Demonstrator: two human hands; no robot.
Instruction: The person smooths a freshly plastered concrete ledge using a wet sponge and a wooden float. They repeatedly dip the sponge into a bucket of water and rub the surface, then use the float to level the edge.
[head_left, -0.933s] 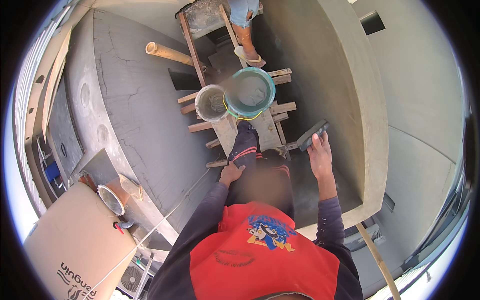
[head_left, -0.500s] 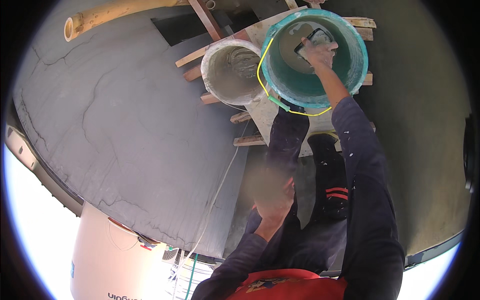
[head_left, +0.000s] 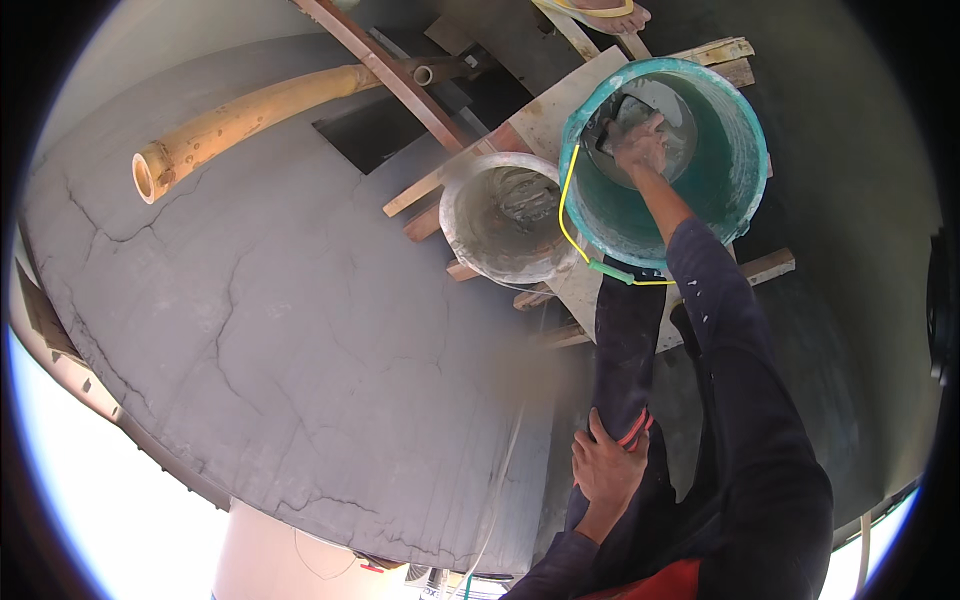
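- Looking from the left, we find a bamboo pole (head_left: 250,120) and a cracked grey surface (head_left: 330,350).
- Next we see a pale bucket (head_left: 478,225), just beside the teal bucket (head_left: 722,135).
- Lower, the left hand (head_left: 610,470) rests on the trouser leg (head_left: 625,350), its fingers a little apart.
- Inside the teal bucket, the right hand (head_left: 641,147) seems clamped on a dark block (head_left: 626,108); we see its fingers poorly.

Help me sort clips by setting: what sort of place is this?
Probably a building site: a cracked grey surface resembling rough cement, a teal bucket and a grey-smeared pale bucket amid wooden planks, and a bamboo pole.
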